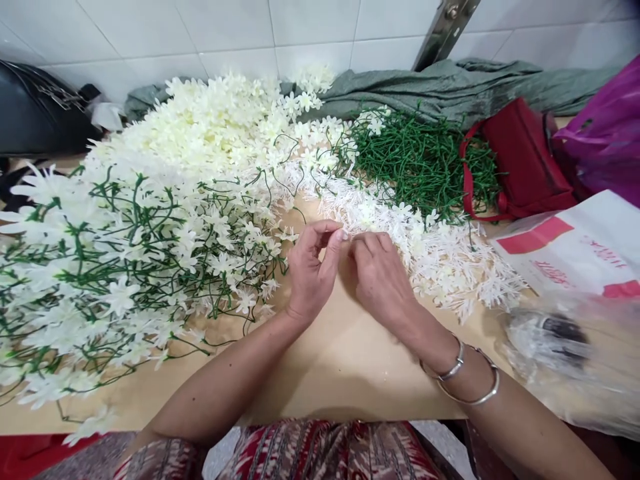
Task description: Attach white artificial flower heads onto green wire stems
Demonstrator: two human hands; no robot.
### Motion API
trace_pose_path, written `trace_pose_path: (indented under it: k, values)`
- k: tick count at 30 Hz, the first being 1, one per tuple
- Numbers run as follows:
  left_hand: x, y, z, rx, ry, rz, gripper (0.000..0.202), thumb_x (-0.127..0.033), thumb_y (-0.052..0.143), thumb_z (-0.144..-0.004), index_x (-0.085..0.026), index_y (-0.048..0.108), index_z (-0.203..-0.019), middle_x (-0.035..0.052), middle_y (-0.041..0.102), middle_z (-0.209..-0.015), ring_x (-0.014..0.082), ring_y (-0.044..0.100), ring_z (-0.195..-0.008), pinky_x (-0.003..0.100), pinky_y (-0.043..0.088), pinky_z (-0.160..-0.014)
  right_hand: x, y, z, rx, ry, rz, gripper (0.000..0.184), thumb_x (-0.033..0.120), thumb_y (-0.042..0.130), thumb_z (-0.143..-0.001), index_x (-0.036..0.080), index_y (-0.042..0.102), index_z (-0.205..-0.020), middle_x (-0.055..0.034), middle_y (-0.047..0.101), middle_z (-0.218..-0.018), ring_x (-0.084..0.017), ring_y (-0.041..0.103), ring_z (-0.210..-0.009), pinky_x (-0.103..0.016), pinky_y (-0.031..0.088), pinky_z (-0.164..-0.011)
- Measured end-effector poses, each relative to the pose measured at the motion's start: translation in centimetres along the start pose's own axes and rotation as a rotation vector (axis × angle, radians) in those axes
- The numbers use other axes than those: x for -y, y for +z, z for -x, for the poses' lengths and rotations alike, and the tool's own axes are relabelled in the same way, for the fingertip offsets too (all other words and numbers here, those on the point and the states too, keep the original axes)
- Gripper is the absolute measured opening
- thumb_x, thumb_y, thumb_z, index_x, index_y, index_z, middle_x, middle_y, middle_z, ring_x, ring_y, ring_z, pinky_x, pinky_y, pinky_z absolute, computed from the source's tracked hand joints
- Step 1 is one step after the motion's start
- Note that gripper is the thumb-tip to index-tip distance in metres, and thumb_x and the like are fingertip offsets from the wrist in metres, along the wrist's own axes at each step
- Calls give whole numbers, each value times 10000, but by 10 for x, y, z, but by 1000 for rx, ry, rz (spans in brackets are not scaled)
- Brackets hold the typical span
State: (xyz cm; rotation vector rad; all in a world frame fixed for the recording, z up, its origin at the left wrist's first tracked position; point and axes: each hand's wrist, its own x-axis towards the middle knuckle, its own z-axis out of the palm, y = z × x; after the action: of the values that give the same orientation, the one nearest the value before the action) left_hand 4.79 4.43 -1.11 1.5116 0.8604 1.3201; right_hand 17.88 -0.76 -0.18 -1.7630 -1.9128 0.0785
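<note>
Over the middle of the table, my left hand (316, 263) pinches thumb and forefinger together around something too small to make out. Close beside it, my right hand (379, 277) has its fingers curled in and pointing down; whatever they hold is hidden. Just beyond both hands lies a strip of white thread-like stamens (350, 200), which spreads to the right. Artificial white flowers on green stems (120, 297) fill the left side. Behind them rises a heap of loose cream-white petals (215, 127). A tangle of green plastic stems (410, 157) lies at the back right.
On the right are a red bag (530, 160), a purple plastic bag (610, 133), a white-and-red paper bag (580, 247) and a clear plastic bag (550, 353). A black bag (40, 113) sits far left. Grey-green cloth (400, 90) runs along the tiled wall (320, 27).
</note>
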Motion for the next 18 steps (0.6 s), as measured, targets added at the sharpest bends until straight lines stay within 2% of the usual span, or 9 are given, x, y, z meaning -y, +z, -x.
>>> trace_pose_path:
  k: [4, 7, 10, 12, 15, 18]
  values:
    - [-14, 6, 5, -24, -94, 114, 245, -449, 684, -1033, -208, 678, -1077, 31, 742, -958, 136, 758, -901, 279, 617, -867, -13, -16, 8, -166, 174, -239, 174, 170, 487, -1015, 258, 532, -872, -52, 657, -852, -231, 576, -806, -399, 487, -771]
    - [-20, 6, 1, -115, -84, 147, 262, -469, 700, -1022, -209, 672, -1046, 26, 751, -959, 128, 771, -879, 267, 630, -849, -14, -22, 9, -216, 183, -315, 153, 168, 551, -1000, 260, 537, -878, -25, 667, -834, -212, 601, -793, -363, 487, -752]
    - [-22, 5, -4, -202, -22, 117, 267, -481, 693, -1025, -215, 672, -1043, 26, 745, -984, 121, 772, -848, 263, 637, -829, -6, -17, 3, -149, 61, -275, 186, 116, 512, -1017, 245, 589, -908, -40, 689, -846, -216, 606, -809, -366, 476, -771]
    - [-21, 5, -4, -219, 11, 88, 264, -481, 686, -1030, -218, 671, -1046, 26, 737, -1004, 118, 768, -836, 265, 640, -825, 2, -8, -4, -72, -8, -171, 198, 145, 491, -1049, 222, 631, -933, -79, 705, -886, -238, 603, -836, -391, 472, -793]
    - [-21, 6, 0, -198, 45, 67, 248, -462, 683, -1036, -215, 670, -1052, 34, 730, -1043, 118, 762, -875, 265, 633, -848, 12, 11, -20, 18, 10, 56, 197, 255, 529, -1065, 198, 670, -941, -137, 709, -958, -281, 578, -858, -423, 451, -763]
    - [-21, 6, 3, -152, 61, 70, 241, -453, 673, -1043, -212, 670, -1043, 41, 737, -1034, 124, 754, -894, 275, 627, -871, 12, 25, -33, 70, 26, 159, 260, 189, 482, -1068, 204, 669, -888, -138, 700, -925, -289, 569, -873, -421, 434, -743]
